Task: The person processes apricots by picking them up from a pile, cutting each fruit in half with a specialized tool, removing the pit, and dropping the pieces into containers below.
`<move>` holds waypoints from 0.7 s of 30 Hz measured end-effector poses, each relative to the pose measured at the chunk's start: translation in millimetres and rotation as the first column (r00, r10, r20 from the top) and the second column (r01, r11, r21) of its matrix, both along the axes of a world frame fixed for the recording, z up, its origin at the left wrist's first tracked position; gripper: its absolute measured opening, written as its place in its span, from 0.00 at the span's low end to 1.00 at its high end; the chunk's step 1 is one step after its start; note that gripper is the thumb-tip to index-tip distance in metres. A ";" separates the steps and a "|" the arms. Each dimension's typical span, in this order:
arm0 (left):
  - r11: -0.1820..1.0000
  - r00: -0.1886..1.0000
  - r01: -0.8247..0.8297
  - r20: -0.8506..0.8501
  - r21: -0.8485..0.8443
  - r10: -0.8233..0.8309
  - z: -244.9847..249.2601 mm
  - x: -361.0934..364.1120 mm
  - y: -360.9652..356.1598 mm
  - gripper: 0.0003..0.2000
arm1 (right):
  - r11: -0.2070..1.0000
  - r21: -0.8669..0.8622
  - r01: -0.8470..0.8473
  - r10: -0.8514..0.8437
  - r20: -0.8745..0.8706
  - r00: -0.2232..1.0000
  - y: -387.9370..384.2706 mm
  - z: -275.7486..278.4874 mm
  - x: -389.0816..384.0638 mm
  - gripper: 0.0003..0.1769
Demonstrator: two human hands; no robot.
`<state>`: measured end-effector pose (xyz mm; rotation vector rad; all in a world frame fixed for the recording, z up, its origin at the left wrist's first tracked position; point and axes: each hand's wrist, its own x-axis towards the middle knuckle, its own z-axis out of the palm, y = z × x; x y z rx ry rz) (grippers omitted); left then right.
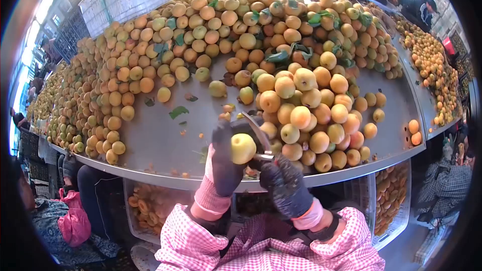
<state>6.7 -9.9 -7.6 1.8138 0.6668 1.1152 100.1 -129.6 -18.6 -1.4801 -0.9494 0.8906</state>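
Steady the yellow fruit (243, 149) in the cupped, gloved left hand (226, 158), above the near edge of the metal table (145, 143), with fingertips tucked clear of the curved blade (258, 130) clenched in the gloved right hand (287, 185). Press lightly, turning the fruit rather than forcing the steel, and angle the point away from the fruit pile (300, 117) just beyond.

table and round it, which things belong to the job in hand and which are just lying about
Seemingly in use: held fruit, left hand; curved blade, right hand; piled fruit; lower-right crate.

Seemingly just lying about: loose green leaf; small scrap.
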 end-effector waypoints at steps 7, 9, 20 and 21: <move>0.972 0.972 -0.236 -0.001 -0.014 0.236 -14.9 -20.6 5.6 0.27 | 0.996 0.070 -0.046 0.037 0.134 0.990 11.1 27.1 -9.5 0.08; 0.953 0.958 -0.285 -0.001 0.099 0.286 -14.9 -25.1 8.7 0.18 | 0.996 0.061 -0.067 0.054 0.193 0.980 16.2 37.1 -10.0 0.09; 0.814 0.977 -0.150 0.045 -0.561 0.210 -1.6 -48.3 2.5 0.20 | 0.994 0.041 -0.099 0.040 0.714 0.699 23.3 36.2 -32.7 0.11; 0.823 0.973 -0.167 0.042 -0.543 0.226 -10.1 -50.7 2.3 0.20 | 0.996 0.030 -0.080 0.031 0.744 0.667 24.7 35.3 -34.2 0.12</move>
